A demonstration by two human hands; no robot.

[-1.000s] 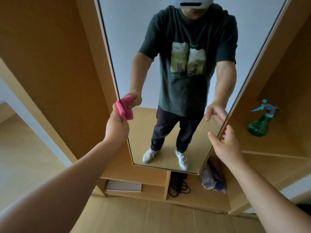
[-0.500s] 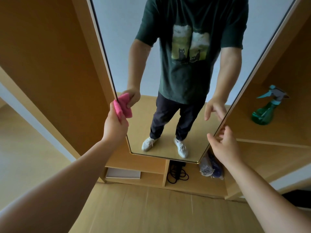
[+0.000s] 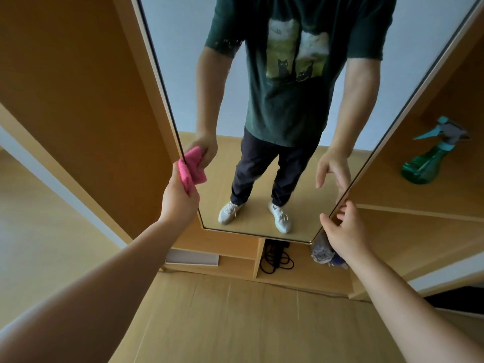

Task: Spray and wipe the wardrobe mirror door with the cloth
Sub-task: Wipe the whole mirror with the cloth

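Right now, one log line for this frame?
left hand: holds pink cloth at mirror door left edge | right hand: open, at right edge | spray bottle: on shelf

Fluffy pink cloth (image 3: 186,173); glossy mirror door (image 3: 262,163); translucent plastic spray bottle (image 3: 429,158).

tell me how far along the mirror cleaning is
Spraying looks finished or paused: the spray bottle stands on the shelf, in neither hand. Wiping is in hand: the left hand grips the pink cloth at the mirror door left edge; the right hand touches its right edge. How much remains cannot be told.
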